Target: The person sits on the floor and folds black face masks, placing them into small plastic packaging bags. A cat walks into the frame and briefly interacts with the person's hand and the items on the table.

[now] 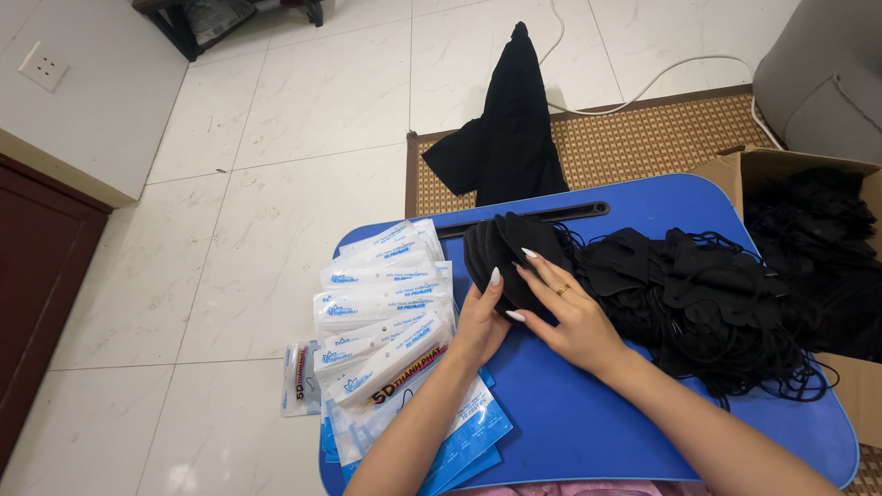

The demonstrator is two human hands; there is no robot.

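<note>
Head view, near to far. At the bottom centre, a blue surface [588, 413] carries the work. Both hands meet at frame centre on a small stack of black masks [510, 253]: the left hand [480, 323] closes its grip on the stack's near left edge, thumb up against the side; the right hand [570, 312] lies over the top with fingers spread, pressing rather than pinching. The stack appears to be squared up; this is best done, by judgement, with the left hand as a stop while the right evens the edges, ear loops kept clear of the neighbouring heap. Left of the hands lie flat white-and-blue pouches [381, 303], fanned and overlapping, some sliding off the surface toward the floor; whether they are filled cannot be told. Right of centre sits a loose heap of masks [698, 294]. At the right edge, an open cardboard box [735, 174] holds more black masks. Beyond, a black cloth [510, 129] lies on a woven mat [643, 138].
</note>
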